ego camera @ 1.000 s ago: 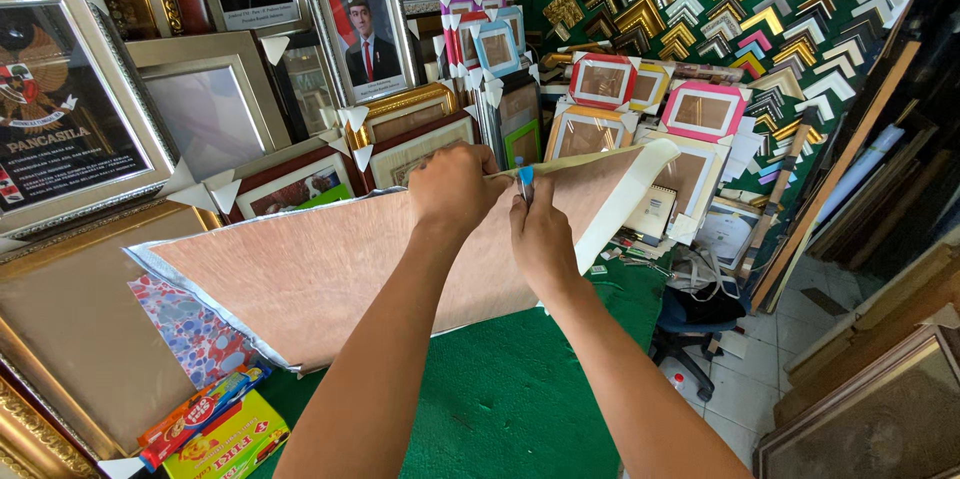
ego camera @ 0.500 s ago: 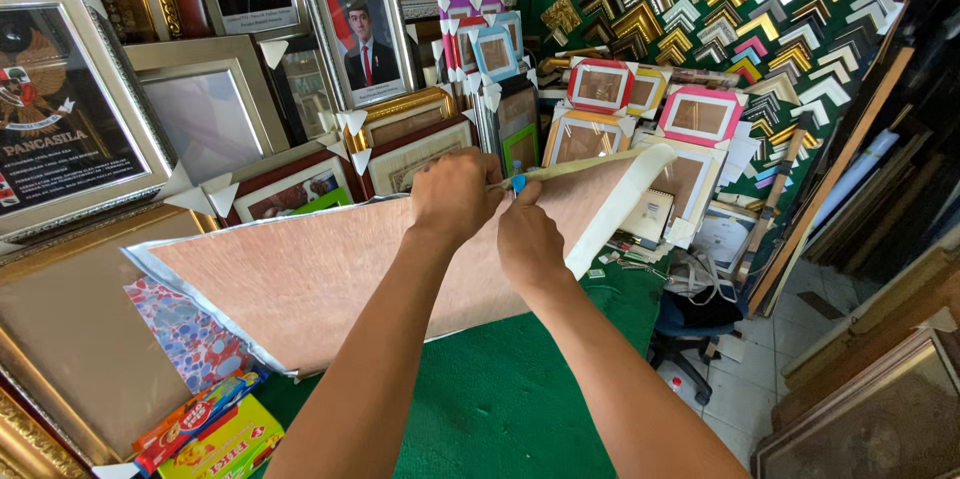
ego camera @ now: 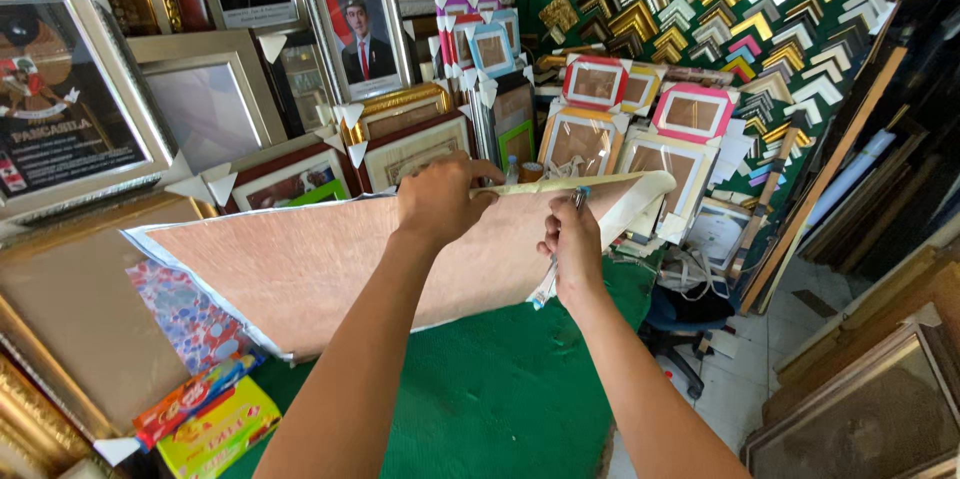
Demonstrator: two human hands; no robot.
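1. Both hands work along the top edge of a large brown backing board (ego camera: 330,269), which stands tilted on edge over the green table mat (ego camera: 480,399), so its upper rim is within easy reach.
2. Left hand (ego camera: 440,201) is clenched over that top edge, steadying the board and pinning down a pale strip (ego camera: 590,184) that runs along the rim.
3. Right hand (ego camera: 572,251) grips a slim blue-tipped tool (ego camera: 580,197), its tip meeting the strip just beside the left hand; the exact kind of tool is too small to tell.
4. Framed pictures (ego camera: 360,34) and small coloured frames (ego camera: 595,84) lean stacked behind the board, and frame-corner samples (ego camera: 720,9) hang on the green wall.
5. Bright snack packets (ego camera: 205,414) lie at the board's lower left corner.
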